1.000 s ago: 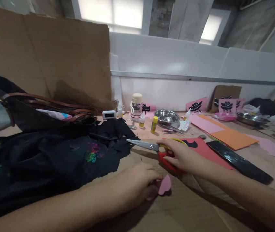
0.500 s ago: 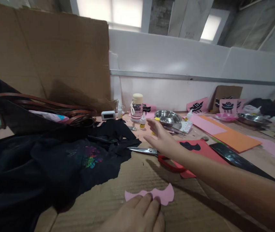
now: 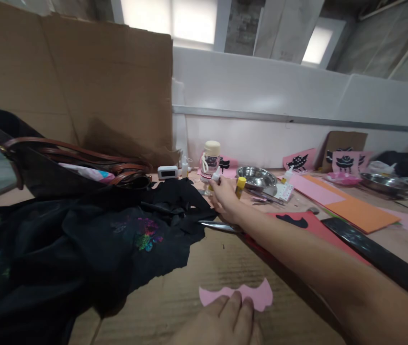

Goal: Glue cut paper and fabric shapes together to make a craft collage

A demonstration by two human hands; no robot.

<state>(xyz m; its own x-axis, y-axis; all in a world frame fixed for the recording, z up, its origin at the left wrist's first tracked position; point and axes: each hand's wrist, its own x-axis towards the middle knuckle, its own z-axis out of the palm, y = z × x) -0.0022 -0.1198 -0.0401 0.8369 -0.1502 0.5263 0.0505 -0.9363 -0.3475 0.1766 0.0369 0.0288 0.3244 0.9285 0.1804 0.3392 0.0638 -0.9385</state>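
Note:
My right hand (image 3: pixel 225 197) reaches far across the table and closes on a small white glue bottle (image 3: pixel 216 176) beside a beige-capped jar (image 3: pixel 211 155). A yellow glue stick (image 3: pixel 240 187) stands just right of that hand. My left hand (image 3: pixel 221 321) lies flat at the bottom edge, fingers pressing on a pink moustache-shaped paper cut-out (image 3: pixel 238 294). The scissors (image 3: pixel 218 225) lie on the cardboard under my right forearm, their red handles mostly hidden.
Black cloth (image 3: pixel 82 239) and a dark bag with brown straps (image 3: pixel 67 163) fill the left. A steel bowl (image 3: pixel 256 176), red sheet with a black shape (image 3: pixel 293 221), orange and pink sheets (image 3: pixel 351 211), a black strip (image 3: pixel 376 254) and a cardboard wall (image 3: pixel 82 86) surround the area.
My right hand left the scissors on the table, reached forward and closed on the small white bottle. My left hand spread the pink cut-out flat and stays on it.

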